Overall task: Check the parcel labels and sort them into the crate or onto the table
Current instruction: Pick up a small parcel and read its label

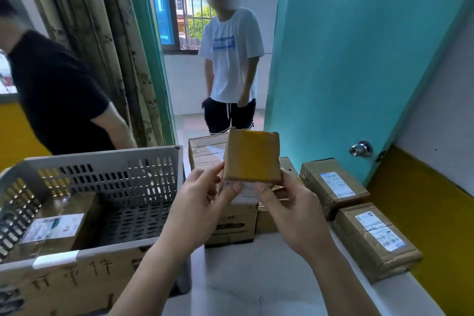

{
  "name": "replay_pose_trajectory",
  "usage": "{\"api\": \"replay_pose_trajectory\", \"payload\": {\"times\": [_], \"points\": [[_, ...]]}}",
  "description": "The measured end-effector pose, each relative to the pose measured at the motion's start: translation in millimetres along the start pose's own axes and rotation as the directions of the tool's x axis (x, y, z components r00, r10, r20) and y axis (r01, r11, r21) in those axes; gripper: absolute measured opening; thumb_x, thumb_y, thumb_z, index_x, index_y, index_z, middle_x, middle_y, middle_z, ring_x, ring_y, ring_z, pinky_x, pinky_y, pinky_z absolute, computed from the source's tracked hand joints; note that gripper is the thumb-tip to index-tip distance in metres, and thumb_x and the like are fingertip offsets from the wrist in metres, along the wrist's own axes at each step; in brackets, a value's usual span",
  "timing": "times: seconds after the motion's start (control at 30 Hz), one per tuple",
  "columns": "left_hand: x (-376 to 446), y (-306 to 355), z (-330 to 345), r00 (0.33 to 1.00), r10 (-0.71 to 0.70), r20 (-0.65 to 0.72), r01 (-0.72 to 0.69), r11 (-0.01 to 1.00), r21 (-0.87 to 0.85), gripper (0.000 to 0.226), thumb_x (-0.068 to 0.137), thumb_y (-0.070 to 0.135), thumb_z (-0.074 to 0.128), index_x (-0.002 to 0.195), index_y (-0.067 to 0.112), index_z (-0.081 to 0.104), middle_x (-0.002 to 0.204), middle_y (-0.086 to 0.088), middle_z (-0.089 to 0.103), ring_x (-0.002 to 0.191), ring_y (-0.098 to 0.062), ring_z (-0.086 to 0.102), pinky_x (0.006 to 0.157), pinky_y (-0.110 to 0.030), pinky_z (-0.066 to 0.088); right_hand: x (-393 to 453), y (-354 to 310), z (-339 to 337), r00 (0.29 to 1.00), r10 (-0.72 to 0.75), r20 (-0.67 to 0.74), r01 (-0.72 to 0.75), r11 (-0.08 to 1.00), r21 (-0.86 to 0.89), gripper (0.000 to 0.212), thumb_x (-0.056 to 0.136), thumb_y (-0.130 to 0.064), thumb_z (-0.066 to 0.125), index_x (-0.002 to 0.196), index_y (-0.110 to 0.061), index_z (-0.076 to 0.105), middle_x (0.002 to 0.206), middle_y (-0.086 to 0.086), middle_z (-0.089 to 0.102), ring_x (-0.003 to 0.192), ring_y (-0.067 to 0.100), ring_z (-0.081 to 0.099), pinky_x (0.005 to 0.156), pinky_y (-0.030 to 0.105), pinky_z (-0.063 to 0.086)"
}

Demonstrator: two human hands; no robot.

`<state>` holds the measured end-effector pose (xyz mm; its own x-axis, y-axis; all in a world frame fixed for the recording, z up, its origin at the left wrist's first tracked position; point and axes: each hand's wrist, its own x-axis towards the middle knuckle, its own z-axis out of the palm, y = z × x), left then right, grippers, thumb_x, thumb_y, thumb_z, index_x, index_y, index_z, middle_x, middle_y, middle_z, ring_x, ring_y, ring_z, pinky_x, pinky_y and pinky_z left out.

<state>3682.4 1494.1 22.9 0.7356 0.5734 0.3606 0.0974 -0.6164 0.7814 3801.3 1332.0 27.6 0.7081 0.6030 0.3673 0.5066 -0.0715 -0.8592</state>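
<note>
I hold a small taped cardboard parcel (252, 155) up over the table, tilted so its white label faces me at the lower edge. My left hand (197, 202) pinches its left side and my right hand (289, 210) grips its lower right corner. To the left stands the grey perforated crate (102, 159), with one labelled parcel (59, 226) lying inside. On the white table (243, 285) two labelled parcels (333, 185) (377, 238) lie at the right.
Several more cardboard boxes (230, 226) are stacked behind my hands. A person in a black shirt (59, 95) stands behind the crate and a person in a white shirt (230, 59) stands in the doorway. A teal door (346, 59) is open at the right.
</note>
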Motion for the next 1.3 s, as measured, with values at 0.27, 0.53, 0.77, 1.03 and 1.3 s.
{"api": "replay_pose_trajectory", "payload": {"times": [0.27, 0.53, 0.77, 1.03, 1.3], "points": [[2.2, 12.5, 7.3, 0.986, -0.167, -0.001, 0.159, 0.942, -0.296, 0.045, 0.085, 0.069, 0.057, 0.098, 0.028, 0.067, 0.093, 0.009, 0.078, 0.084, -0.001, 0.075, 0.064, -0.015, 0.056, 2.9, 18.1, -3.6, 0.992, 0.029, 0.120, -0.046, 0.990, 0.136, 0.048, 0.090, -0.047, 0.070, 0.136, -0.051, 0.054, 0.132, -0.011, 0.061, 0.117, 0.009, 0.066, 0.089, 0.032, 0.062], [-10.4, 11.4, 19.2, 0.945, -0.167, 0.282, 0.295, 0.806, -0.513, 0.060, 0.084, 0.055, 0.074, 0.139, 0.053, 0.050, 0.127, 0.017, 0.072, 0.112, -0.011, 0.073, 0.084, -0.025, 0.062, 7.1, 23.8, -5.2, 0.986, 0.150, 0.072, -0.161, 0.968, 0.192, 0.029, 0.094, -0.057, 0.065, 0.121, -0.063, 0.058, 0.114, -0.024, 0.073, 0.099, 0.003, 0.073, 0.082, 0.035, 0.063], [-13.4, 14.2, 26.2, 0.942, -0.260, 0.213, 0.335, 0.785, -0.521, 0.056, 0.090, 0.053, 0.073, 0.140, 0.048, 0.050, 0.124, 0.013, 0.074, 0.109, -0.013, 0.075, 0.087, -0.031, 0.062, 9.2, 36.7, -9.9, 0.947, 0.201, 0.251, -0.256, 0.944, 0.207, 0.049, 0.079, -0.069, 0.061, 0.127, -0.067, 0.052, 0.119, -0.028, 0.071, 0.111, 0.003, 0.069, 0.093, 0.036, 0.059], [-15.5, 5.5, 9.5, 0.927, -0.370, 0.056, 0.347, 0.796, -0.496, 0.040, 0.086, 0.060, 0.064, 0.119, 0.037, 0.062, 0.115, 0.010, 0.075, 0.100, -0.013, 0.076, 0.073, -0.030, 0.061, 23.0, 26.4, 5.0, 0.939, 0.224, 0.262, -0.267, 0.954, 0.139, 0.036, 0.077, -0.070, 0.053, 0.114, -0.068, 0.055, 0.102, -0.036, 0.067, 0.098, -0.009, 0.065, 0.076, 0.019, 0.056], [5.0, -29.1, -36.0, 0.936, -0.350, 0.021, 0.330, 0.858, -0.394, 0.048, 0.075, 0.068, 0.060, 0.119, 0.049, 0.062, 0.109, 0.022, 0.074, 0.094, -0.006, 0.076, 0.070, -0.025, 0.062, 52.1, 3.9, 54.8, 0.920, 0.216, 0.327, -0.234, 0.972, 0.015, 0.038, 0.082, -0.061, 0.057, 0.119, -0.059, 0.047, 0.112, -0.026, 0.065, 0.106, 0.008, 0.065, 0.085, 0.033, 0.058]]}}
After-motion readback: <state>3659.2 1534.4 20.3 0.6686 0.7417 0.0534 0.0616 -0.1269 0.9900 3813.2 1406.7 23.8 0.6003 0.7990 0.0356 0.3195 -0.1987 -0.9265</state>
